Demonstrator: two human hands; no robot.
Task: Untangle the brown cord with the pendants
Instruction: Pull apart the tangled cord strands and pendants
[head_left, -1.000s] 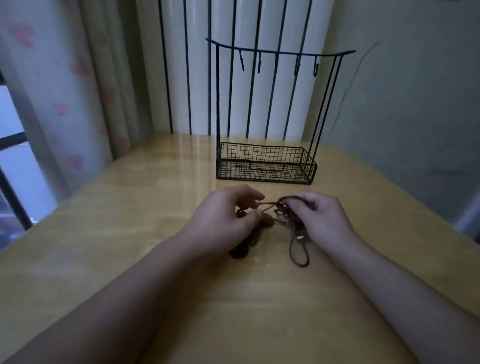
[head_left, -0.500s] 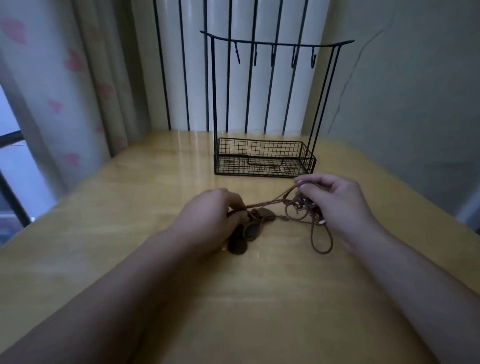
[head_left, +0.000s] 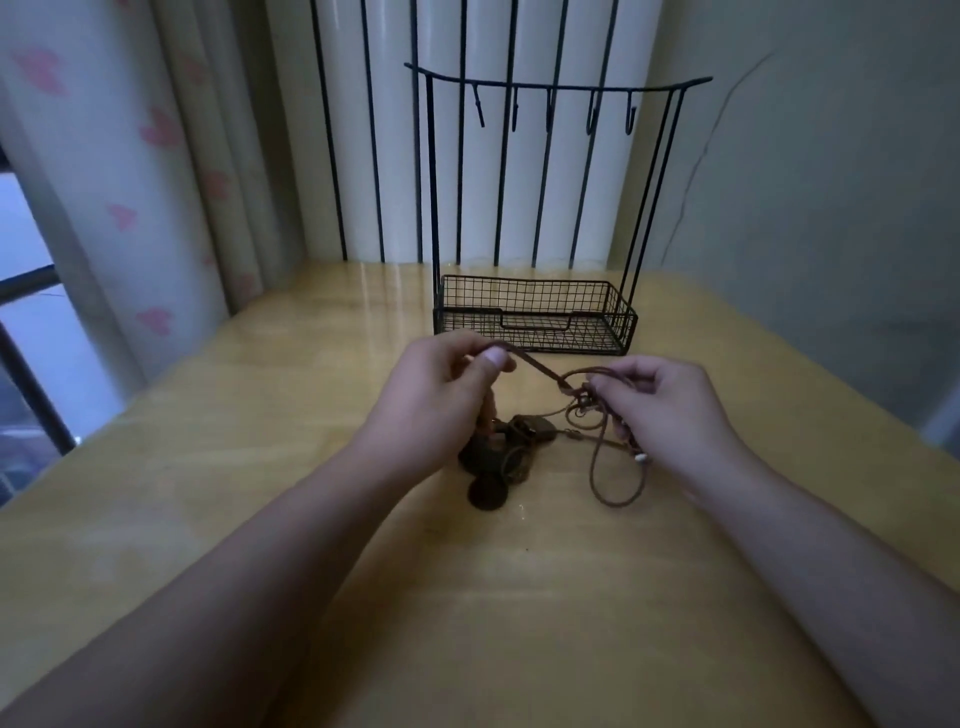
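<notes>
Left hand (head_left: 434, 402) now higher, wire rack (head_left: 535, 322) just behind

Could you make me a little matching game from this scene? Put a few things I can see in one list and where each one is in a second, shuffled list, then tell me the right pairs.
Things:
1. brown cord
2. pendants
3. wire basket rack
4. curtain with pink hearts

Places:
A. standing on the table behind the hands
B. hanging at the left by the window
C. stretched between the left hand and the right hand
D. lying in a dark heap on the table below the left hand

Pairs: 1-C, 2-D, 3-A, 4-B
</notes>
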